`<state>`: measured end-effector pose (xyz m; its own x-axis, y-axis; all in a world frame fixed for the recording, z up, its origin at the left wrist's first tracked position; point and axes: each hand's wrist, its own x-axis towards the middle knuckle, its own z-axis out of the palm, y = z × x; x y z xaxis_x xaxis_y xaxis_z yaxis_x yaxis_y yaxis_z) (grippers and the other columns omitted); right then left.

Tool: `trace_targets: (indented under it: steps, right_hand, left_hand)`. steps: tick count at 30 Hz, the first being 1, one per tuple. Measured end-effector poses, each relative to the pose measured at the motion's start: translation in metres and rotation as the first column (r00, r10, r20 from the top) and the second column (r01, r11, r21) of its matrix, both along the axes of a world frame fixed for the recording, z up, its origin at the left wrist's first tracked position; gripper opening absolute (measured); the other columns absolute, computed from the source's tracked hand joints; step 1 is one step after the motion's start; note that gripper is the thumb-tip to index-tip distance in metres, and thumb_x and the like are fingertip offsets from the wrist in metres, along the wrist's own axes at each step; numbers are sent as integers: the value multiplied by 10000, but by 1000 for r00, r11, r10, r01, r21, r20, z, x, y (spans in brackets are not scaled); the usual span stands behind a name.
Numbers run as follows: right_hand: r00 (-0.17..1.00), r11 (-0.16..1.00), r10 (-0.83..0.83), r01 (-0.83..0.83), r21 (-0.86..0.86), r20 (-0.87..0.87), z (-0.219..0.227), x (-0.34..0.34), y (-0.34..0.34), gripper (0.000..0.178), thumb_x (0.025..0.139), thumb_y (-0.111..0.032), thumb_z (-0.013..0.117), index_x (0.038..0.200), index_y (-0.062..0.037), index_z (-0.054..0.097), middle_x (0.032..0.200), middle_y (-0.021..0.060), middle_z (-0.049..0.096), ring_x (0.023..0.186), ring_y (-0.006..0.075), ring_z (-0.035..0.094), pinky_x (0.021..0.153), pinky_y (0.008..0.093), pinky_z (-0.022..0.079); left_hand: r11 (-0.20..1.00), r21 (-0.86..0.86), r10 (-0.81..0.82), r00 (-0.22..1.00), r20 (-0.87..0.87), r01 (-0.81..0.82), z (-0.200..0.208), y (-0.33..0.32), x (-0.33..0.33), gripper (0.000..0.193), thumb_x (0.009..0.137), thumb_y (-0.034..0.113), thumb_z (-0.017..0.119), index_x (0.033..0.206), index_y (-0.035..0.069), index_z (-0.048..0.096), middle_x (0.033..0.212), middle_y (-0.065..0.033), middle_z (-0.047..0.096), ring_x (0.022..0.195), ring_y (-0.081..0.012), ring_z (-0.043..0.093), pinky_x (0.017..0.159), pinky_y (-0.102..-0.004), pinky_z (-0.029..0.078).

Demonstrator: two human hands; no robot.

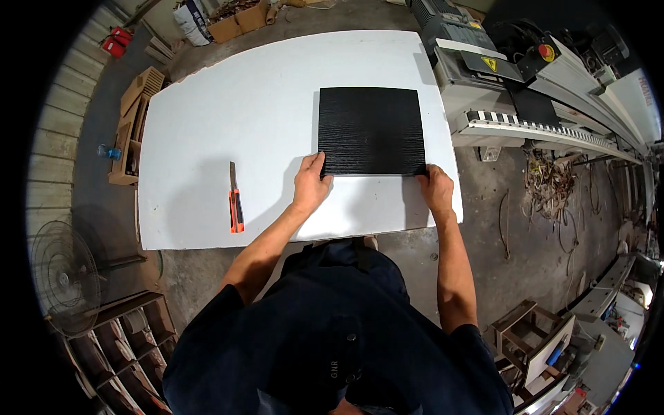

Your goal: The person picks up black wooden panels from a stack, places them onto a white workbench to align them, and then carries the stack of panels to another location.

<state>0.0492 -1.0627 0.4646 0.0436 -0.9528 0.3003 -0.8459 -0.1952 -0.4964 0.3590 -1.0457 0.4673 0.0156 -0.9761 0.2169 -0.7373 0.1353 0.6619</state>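
A black rectangular panel (371, 131) with a ridged, wood-grain-like surface lies on the white tabletop (207, 111), right of its middle. My left hand (311, 181) grips the panel's near left corner, fingers along the side edge and thumb at the near edge. At the near right corner, my right hand (436, 188) is closed on the panel in the same way. Left of my left hand, an orange and black utility knife (236, 207) rests on the table, its blade pointing away from me. Fingertips under the panel, if any, are hidden.
A long edge-banding-type machine (512, 90) stands close along the table's right side. Wooden crates (131, 131) and a standing fan (63, 278) are at the left. Shelving (124, 346) sits lower left. Tangled strips (550, 181) lie on the floor at right.
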Motion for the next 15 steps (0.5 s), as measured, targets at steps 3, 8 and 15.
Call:
trace_targets:
  steps: [3,8,15]
  right_hand:
    - [1000,1000,-1,1,11,-21,-1,-1,-1,223,696,-105,698,864,-13,584,794,157,619,749,351,604,661,418,479]
    - [1000,999,8,-8,44,-7,-1,-4,-1,186,714,-126,681,838,-26,586,793,167,619,742,353,605,650,421,475]
    - [969,988,-51,14,152,243,2,-4,3,296,691,-167,747,912,-22,614,778,154,624,717,322,611,647,375,484]
  left_hand:
    - [998,-56,-7,993,117,14,-2,0,-1,542,708,22,682,1221,-36,516,1187,-197,519,1000,-313,569,801,-313,515]
    - [999,51,-8,1000,14,7,12,4,-2,537,715,31,674,1223,-34,513,1167,-202,513,998,-331,563,832,-349,498]
    - [997,58,-49,995,83,44,13,4,5,553,723,37,673,1249,-1,504,1125,-188,536,917,-331,593,799,-364,500]
